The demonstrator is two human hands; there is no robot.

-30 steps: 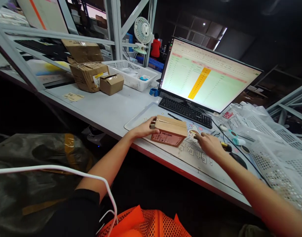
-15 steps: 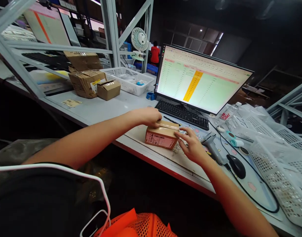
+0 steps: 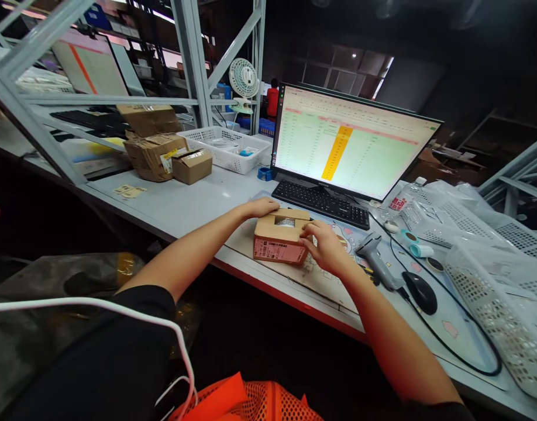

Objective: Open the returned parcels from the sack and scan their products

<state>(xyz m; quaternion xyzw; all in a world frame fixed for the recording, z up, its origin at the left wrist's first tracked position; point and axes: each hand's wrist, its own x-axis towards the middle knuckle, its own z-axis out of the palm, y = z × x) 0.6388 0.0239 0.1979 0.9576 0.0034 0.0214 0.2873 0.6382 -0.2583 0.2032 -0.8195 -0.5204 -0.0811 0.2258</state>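
Observation:
A small cardboard box (image 3: 279, 233) with a printed label on its front stands on the mat near the desk's front edge. Between its top flaps a gap shows something pale and shiny inside, too small to name. My left hand (image 3: 263, 207) holds the box at its back left top edge; some of its fingertips are hidden. At the right side, my right hand (image 3: 324, 244) grips the flap and upper edge with bent fingers. To the right of that hand lies a grey handheld barcode scanner (image 3: 377, 263).
Behind the box are a black keyboard (image 3: 321, 203) and a monitor (image 3: 351, 143) showing a spreadsheet. A black mouse (image 3: 420, 292), its cable and a white perforated basket (image 3: 492, 316) occupy the right. More cardboard boxes (image 3: 192, 166) and a white basket (image 3: 229, 153) stand at left.
The box's top flaps have parted, opening a gap in the middle. My left hand has moved to the back left edge, and my right hand has shifted slightly left with the box.

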